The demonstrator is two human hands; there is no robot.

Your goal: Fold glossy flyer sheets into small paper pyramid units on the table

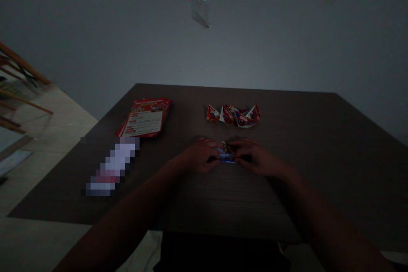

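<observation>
Near the middle of the table, my left hand (201, 155) and my right hand (255, 158) face each other over a small blue printed paper (227, 156). Its ends are under or between the fingers of both hands, which are bent and closed onto it. The paper appears folded and lies low against the tabletop; its print is too dark to read. Beyond the hands stand folded paper pieces (246, 119) in red, blue and white, with pointed upright corners. They touch or overlap one another in a row.
At the left of the dark wooden table (306, 136) lies a stack of red printed sheets (145, 119). Closer on that side is a blurred-out bright object (116, 163). A pale wall (270, 46) rises behind the table, with a clear plastic bag (202, 0) hanging on it.
</observation>
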